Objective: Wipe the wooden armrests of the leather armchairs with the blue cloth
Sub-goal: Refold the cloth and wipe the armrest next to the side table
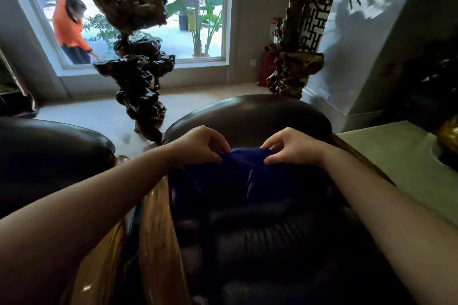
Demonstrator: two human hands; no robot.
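A blue cloth (238, 171) hangs over the seat of a dark leather armchair (247, 116) straight in front of me. My left hand (200, 145) pinches the cloth's upper left edge. My right hand (290, 146) pinches its upper right edge, so the cloth is stretched between both hands. The chair's glossy wooden left armrest (158, 230) runs under my left forearm. Its right wooden armrest (357, 153) shows only as a thin strip beyond my right forearm. A second leather armchair (49, 156) stands to the left.
A dark root-carved stand (138, 86) rises from the floor behind the chairs, another (292, 67) at the right. A pale side table (396, 161) sits right of the chair. Beyond a large window (173, 32) a person in orange bends down outside.
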